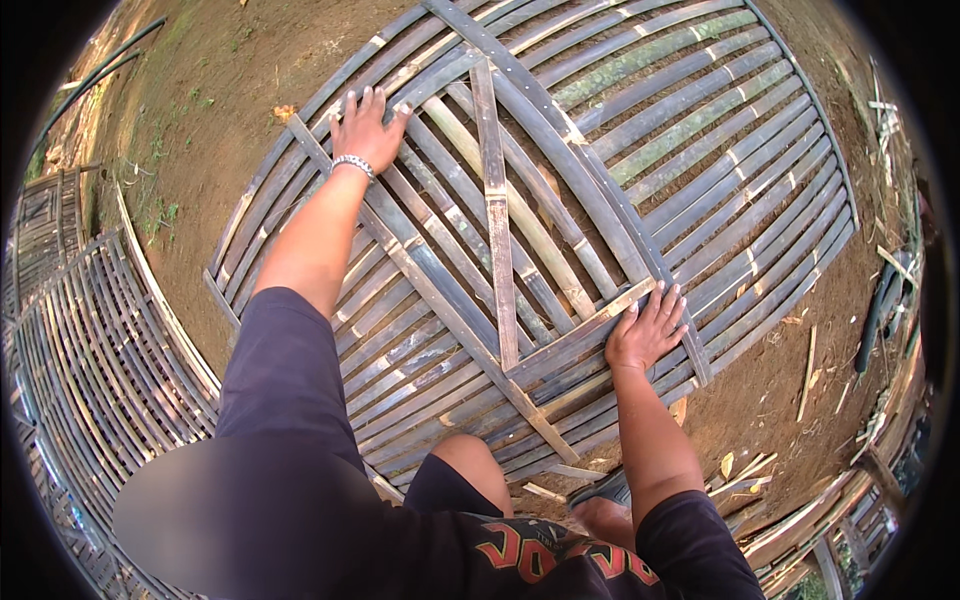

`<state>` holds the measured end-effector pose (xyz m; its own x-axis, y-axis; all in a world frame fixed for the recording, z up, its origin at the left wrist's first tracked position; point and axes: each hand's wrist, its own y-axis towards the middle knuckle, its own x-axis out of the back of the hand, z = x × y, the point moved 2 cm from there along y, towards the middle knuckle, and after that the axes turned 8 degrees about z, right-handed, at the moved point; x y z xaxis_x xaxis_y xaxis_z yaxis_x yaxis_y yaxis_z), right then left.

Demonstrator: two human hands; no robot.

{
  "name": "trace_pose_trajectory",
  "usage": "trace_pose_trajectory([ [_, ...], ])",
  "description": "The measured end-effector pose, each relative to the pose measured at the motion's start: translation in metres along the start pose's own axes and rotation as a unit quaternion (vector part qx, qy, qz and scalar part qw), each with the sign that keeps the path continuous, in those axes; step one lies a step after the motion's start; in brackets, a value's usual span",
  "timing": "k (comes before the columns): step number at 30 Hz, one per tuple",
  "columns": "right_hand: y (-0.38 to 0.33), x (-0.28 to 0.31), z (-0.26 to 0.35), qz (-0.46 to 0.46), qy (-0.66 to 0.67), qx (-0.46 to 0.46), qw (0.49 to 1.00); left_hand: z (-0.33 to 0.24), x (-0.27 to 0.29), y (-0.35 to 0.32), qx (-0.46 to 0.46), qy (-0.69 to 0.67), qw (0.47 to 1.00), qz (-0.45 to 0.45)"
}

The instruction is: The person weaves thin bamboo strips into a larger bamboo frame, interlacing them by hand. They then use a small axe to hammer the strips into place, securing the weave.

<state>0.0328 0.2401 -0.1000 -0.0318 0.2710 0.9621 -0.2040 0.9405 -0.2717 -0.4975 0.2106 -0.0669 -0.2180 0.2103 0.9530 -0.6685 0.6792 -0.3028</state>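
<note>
A large slatted bamboo panel (690, 120) lies on the ground before me. On it rests a smaller rectangular bamboo frame with lengthwise slats (450, 215), crossed by a diagonal bamboo strip (496, 205). My left hand (368, 133), with a chain bracelet at the wrist, lies with spread fingers on the smaller frame's far-left corner. At the opposite, near-right corner, my right hand (645, 330) rests with its fingers stretched out over the frame's end piece (575, 345). Neither hand is closed round anything. The palms hide the bamboo directly beneath them.
Another slatted bamboo panel (110, 350) lies at the left. Bare brown soil (225, 90) surrounds the large panel. Bamboo offcuts (745, 475) are scattered at the near right, and a dark object (882, 300) lies at the right edge. My knee (470, 470) is beside the panel's near edge.
</note>
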Motion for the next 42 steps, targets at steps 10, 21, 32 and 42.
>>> trace_pose_trajectory([
  [10, 0.007, -0.004, -0.007, -0.034, 0.006, 0.022, 0.999, 0.041, -0.039, 0.066, 0.024, -0.109, 0.986, -0.125],
  [21, 0.000, -0.003, 0.004, -0.029, -0.010, 0.018, 0.999, 0.042, -0.028, 0.055, -0.002, -0.066, 0.995, -0.079],
  [32, 0.008, -0.007, -0.006, -0.017, -0.004, 0.008, 1.000, 0.052, -0.037, 0.057, 0.001, -0.061, 0.979, -0.197],
  [42, 0.005, -0.006, -0.002, 0.029, -0.018, -0.019, 0.999, -0.017, -0.032, 0.008, -0.060, -0.039, 0.974, -0.215],
])
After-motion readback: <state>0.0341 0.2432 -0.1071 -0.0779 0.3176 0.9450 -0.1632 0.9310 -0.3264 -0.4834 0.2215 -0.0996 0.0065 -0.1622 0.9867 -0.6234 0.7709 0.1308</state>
